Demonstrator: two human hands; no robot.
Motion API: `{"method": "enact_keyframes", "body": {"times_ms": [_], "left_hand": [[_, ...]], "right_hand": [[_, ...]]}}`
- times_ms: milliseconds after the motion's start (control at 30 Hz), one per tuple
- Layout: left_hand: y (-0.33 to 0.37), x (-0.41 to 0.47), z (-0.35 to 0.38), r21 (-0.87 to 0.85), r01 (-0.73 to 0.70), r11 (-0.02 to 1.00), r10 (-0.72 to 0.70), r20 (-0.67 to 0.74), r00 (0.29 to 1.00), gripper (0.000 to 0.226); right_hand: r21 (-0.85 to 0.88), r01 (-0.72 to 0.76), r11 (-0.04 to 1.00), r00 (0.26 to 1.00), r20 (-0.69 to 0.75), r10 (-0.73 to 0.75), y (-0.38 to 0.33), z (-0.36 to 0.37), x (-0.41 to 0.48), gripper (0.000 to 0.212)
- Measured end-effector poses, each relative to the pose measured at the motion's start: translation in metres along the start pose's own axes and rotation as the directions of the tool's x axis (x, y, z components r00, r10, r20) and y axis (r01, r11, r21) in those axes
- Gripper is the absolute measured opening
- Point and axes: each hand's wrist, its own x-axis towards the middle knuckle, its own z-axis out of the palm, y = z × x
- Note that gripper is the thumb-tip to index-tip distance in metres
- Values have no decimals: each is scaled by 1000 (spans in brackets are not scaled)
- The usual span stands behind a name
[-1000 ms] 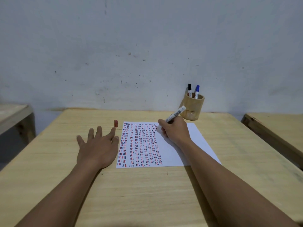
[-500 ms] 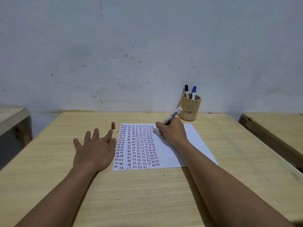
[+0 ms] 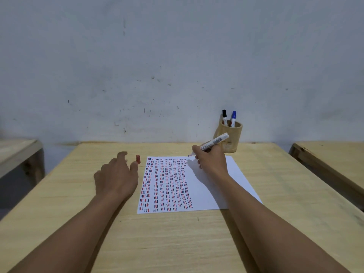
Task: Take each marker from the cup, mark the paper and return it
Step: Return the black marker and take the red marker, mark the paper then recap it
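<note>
A white paper lies on the wooden table, its left part filled with columns of short red, black and blue marks. My right hand grips an uncapped white marker, tip just above the paper's far edge. A red marker cap stands on the table left of the paper. My left hand hovers beside it, lifted and blurred, fingers apart and holding nothing. A wooden cup at the back holds a black-capped marker and a blue-capped marker.
A scuffed grey wall rises right behind the table. A second wooden table stands to the right across a narrow gap. Another wooden surface sits at the far left.
My left hand has lifted off the table and moved toward the red cap. My right hand has raised the marker tip off the paper's top edge.
</note>
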Motion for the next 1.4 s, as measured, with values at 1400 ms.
{"method": "enact_keyframes", "body": {"times_ms": [1400], "left_hand": [[141, -32, -41, -918, 140, 371, 111, 193, 975, 13]], "right_hand": [[681, -184, 709, 979, 192, 70, -67, -46, -50, 15]]}}
